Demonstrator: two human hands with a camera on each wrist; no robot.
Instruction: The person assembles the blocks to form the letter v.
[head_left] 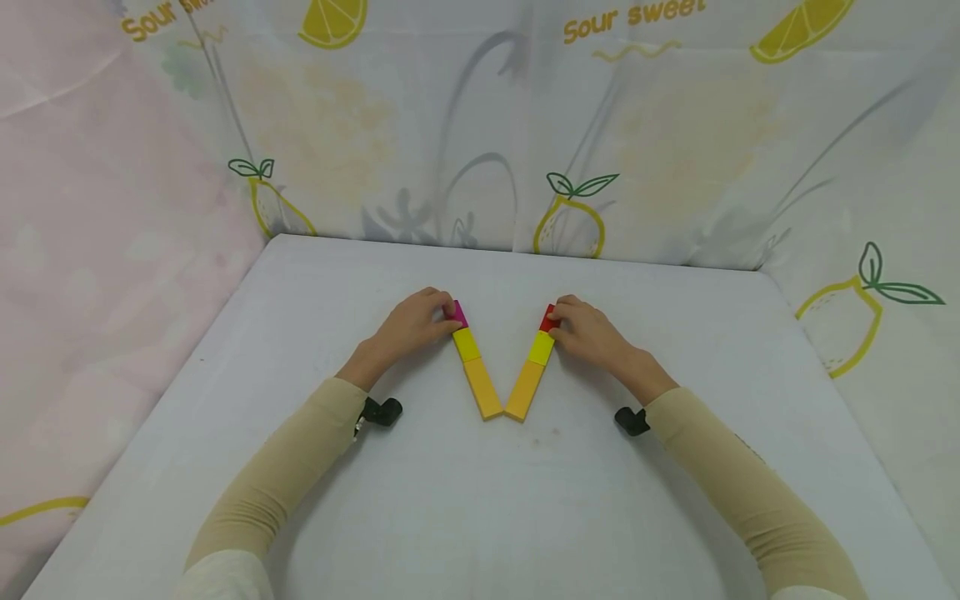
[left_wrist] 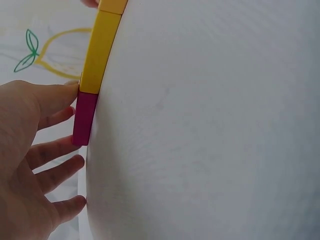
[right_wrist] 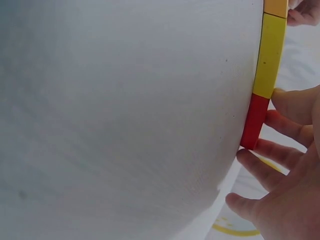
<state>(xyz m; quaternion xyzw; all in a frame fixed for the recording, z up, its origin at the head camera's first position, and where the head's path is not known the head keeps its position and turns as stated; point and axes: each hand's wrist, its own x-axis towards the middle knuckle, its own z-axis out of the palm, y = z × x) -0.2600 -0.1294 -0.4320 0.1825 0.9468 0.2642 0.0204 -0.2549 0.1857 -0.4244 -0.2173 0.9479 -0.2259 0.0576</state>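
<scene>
Two rows of flat blocks lie on the white table, forming a V that meets at the near end. My left hand (head_left: 415, 319) pinches the magenta block (left_wrist: 85, 119) at the far tip of the left row, thumb near its seam with a yellow block (head_left: 466, 343). An orange block (head_left: 482, 388) finishes that row. Opposite, my right hand (head_left: 591, 333) pinches a red block (right_wrist: 255, 121) topping the right row, its thumb by the yellow block (right_wrist: 270, 55). Below that yellow piece comes another orange block (head_left: 524, 392), its near corner meeting the left one's.
The white tabletop (head_left: 480, 500) stretches around the blocks. Behind it hangs a cloth backdrop (head_left: 420, 117) printed with lemons and lettering. A dark wrist camera (head_left: 384, 412) sits by the left sleeve, another dark camera (head_left: 632, 421) by the right one.
</scene>
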